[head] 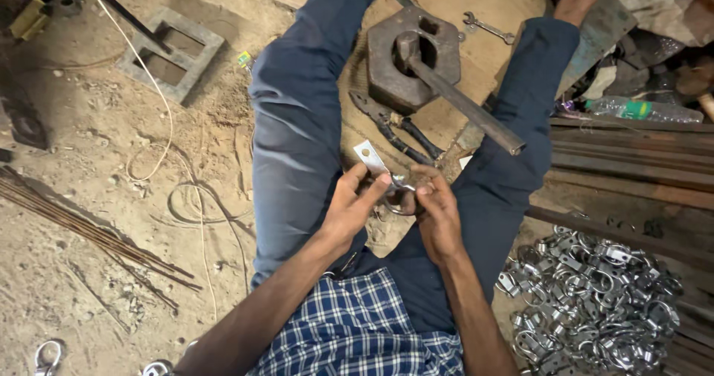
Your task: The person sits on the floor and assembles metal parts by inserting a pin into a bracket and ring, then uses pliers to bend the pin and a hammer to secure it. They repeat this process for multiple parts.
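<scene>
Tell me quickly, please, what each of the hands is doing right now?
Left hand: closed on the flat metal strap.
Right hand: closed on the metal ring.

Both hands (394,205) pinch a flat metal bracket (370,157) above the lap.

The one camera sits on my head and looks steeply down my chest and lap to the dirt floor (97,220), close enough that my forearms fill the bottom. My feet point toward twelve o'clock; a heap of metal rings (595,301) lies at four o'clock.
</scene>
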